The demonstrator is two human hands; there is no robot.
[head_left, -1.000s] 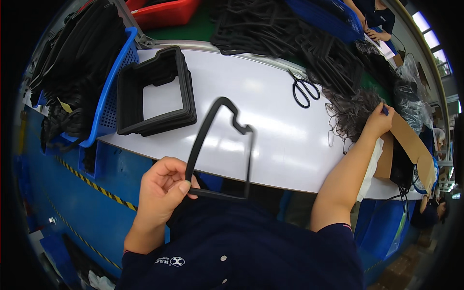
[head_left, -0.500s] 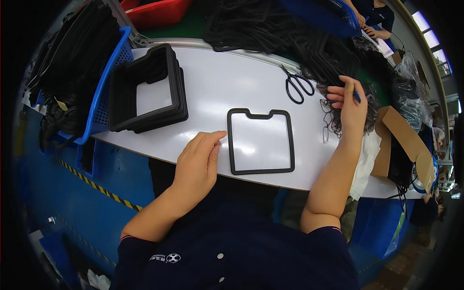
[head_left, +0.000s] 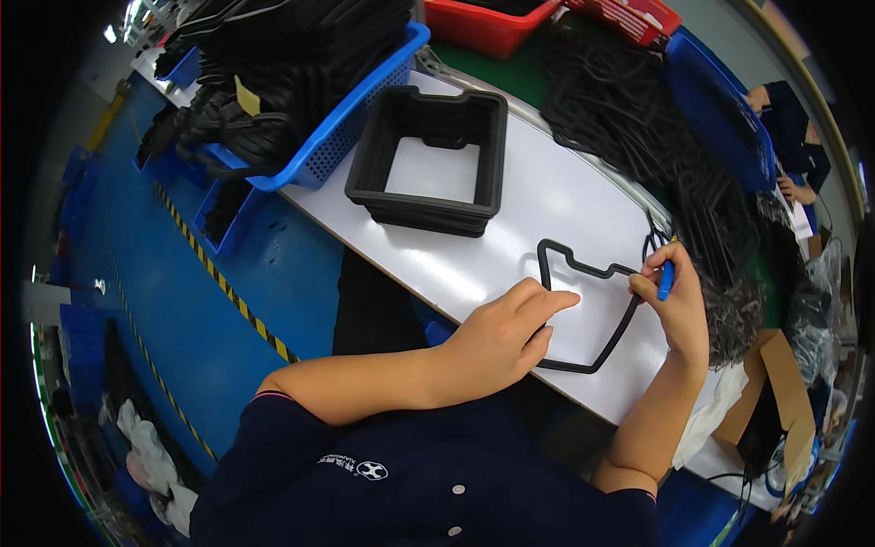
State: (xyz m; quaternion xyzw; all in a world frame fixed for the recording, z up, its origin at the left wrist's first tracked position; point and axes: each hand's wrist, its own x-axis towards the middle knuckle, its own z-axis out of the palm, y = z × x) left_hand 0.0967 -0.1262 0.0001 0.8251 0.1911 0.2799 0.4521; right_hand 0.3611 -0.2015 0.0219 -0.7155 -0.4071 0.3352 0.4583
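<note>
A thin black frame-shaped gasket (head_left: 614, 339) with a notch in its top edge is tilted over the white table. My right hand (head_left: 676, 305) pinches its upper right corner between thumb and fingertips. A small blue tool (head_left: 666, 280) is tucked in the same hand; its kind is hard to make out. At the gasket's left side, my left hand (head_left: 503, 339) has that edge between thumb and index finger, the index stretched inward across the opening. The hand covers part of the edge. Black-handled scissors (head_left: 653, 239) lie just beyond the right hand, partly hidden.
A neat stack of similar black gaskets (head_left: 428, 211) stands on the table (head_left: 529, 173), left of centre. Beside it is a blue basket (head_left: 339, 146) heaped with black parts. Tangled black gaskets (head_left: 629, 109) lie beyond the table's far rail. An open cardboard box (head_left: 764, 387) is at right. Another person works far right.
The gasket lay flat and untouched; now it is tilted up in both hands. My right hand came in from the scraps, my left moved to the gasket's side. The view has swung round.
</note>
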